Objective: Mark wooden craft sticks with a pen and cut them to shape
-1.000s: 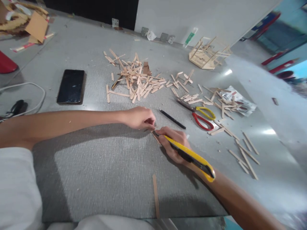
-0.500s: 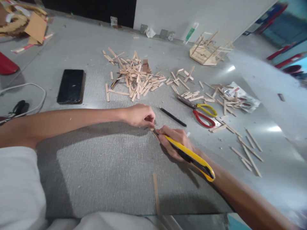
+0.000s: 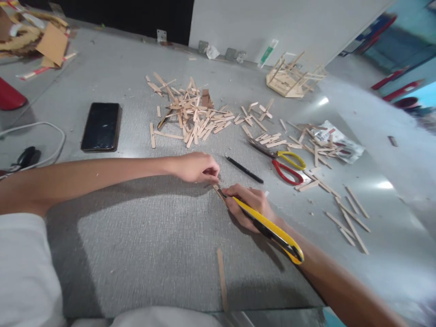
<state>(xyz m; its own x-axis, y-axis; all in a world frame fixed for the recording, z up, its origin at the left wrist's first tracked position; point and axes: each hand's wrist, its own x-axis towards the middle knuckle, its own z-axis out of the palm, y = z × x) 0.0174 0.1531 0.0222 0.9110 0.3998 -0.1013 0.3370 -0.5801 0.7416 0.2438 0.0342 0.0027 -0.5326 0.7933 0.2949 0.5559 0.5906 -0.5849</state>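
My right hand (image 3: pixel 250 206) is closed around a yellow and black utility knife (image 3: pixel 269 227), its blade end pointing toward my left hand. Under the blade lies a small wooden craft stick (image 3: pixel 218 192) on the grey table. My left hand (image 3: pixel 199 168) pinches the far end of that stick, fingers curled; the fingertips almost meet the knife tip. Behind my right hand rests a black pen (image 3: pixel 244 169). Another craft stick (image 3: pixel 222 279) lies by itself near the table's front edge.
A pile of craft sticks (image 3: pixel 195 116) spreads behind my hands. Scissors (image 3: pixel 281 161) with red and yellow handles lie to the right, near a plastic packet (image 3: pixel 340 143) and scattered sticks. A phone (image 3: pixel 101 126) sits left. A wooden stick frame (image 3: pixel 293 79) stands at the back right.
The view has shifted slightly. Both hands keep nearly the same place, with the knife still against the stick; its tilt has changed very little.
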